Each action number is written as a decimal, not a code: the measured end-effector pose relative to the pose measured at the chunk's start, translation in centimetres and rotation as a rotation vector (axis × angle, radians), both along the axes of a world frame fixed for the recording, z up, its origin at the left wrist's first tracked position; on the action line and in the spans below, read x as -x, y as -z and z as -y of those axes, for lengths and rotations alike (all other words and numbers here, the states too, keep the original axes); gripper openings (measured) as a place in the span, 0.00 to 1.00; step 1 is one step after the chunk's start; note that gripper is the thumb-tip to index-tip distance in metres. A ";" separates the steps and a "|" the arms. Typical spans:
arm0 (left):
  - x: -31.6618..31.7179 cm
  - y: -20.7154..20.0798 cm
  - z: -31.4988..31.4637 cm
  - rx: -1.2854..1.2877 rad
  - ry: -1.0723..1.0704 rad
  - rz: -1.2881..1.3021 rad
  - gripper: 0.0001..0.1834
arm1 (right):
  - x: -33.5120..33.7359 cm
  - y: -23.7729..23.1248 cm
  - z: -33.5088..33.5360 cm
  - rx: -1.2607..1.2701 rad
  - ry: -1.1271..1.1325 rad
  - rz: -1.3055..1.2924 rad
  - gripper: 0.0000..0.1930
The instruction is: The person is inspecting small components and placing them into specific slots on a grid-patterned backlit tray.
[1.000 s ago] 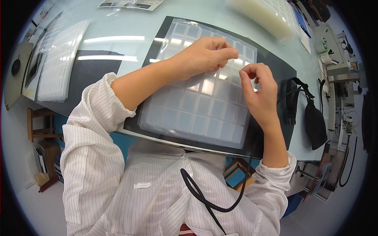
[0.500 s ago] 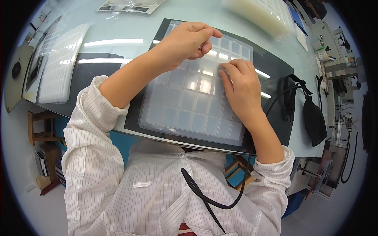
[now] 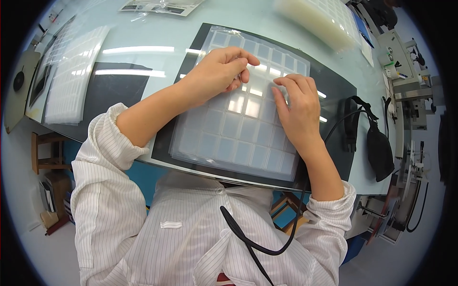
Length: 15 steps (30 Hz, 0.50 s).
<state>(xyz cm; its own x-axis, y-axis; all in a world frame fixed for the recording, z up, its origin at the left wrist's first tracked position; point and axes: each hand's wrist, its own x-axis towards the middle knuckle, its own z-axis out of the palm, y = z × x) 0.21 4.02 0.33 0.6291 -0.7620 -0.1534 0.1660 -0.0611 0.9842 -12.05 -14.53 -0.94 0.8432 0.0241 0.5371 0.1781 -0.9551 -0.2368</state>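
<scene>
A stack of clear plastic sheets (image 3: 234,148) with a grid of rectangular pockets lies in front of me on a black mat (image 3: 161,151). Ceiling lights reflect off its surface. Over the upper middle of the stack is my left hand (image 3: 223,71), its fingers curled and its thumb pressed toward the index finger; whatever may be in that pinch is too small to see. My right hand (image 3: 301,112) is at the stack's right side, palm down, with thumb and fingers apart and nothing visible in it. Its fingertips are over the pockets; I cannot tell whether they touch.
Another stack of pocketed sheets (image 3: 76,78) lies at the left, and a thick pale stack (image 3: 317,24) at the far right. A packet in clear film (image 3: 162,5) is at the back. A black pouch with a strap (image 3: 379,150) and a black cable (image 3: 286,243) are at the right.
My left hand has come down and slightly nearer over the sheets, its fingers still curled. My right hand has shifted slightly right, keeping its thumb apart.
</scene>
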 end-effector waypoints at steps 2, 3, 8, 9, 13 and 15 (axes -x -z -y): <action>0.0 0.1 -0.1 0.005 0.006 -0.010 0.16 | 0.0 0.0 -0.2 0.018 0.023 0.035 0.06; 0.0 0.1 -0.1 0.005 0.012 -0.008 0.16 | 0.0 0.0 -0.2 0.054 0.005 0.037 0.06; -0.1 0.2 0.1 0.010 0.023 -0.015 0.17 | 0.0 0.1 0.4 0.045 -0.015 0.006 0.07; -0.1 0.2 0.1 0.011 0.031 -0.010 0.17 | 0.1 0.1 0.3 0.042 0.001 0.014 0.07; -0.2 0.1 0.1 0.011 0.042 -0.008 0.17 | -0.1 0.2 0.3 0.047 0.038 0.042 0.06; -0.1 0.1 0.2 0.011 0.035 0.002 0.17 | -0.3 0.1 0.4 0.065 0.034 0.022 0.06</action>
<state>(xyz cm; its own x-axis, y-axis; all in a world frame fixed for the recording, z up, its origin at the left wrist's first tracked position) 0.28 3.84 0.25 0.6024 -0.7852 -0.1433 0.1616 -0.0558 0.9853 -11.78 -14.91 -1.09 0.8322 0.0310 0.5536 0.1500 -0.9738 -0.1709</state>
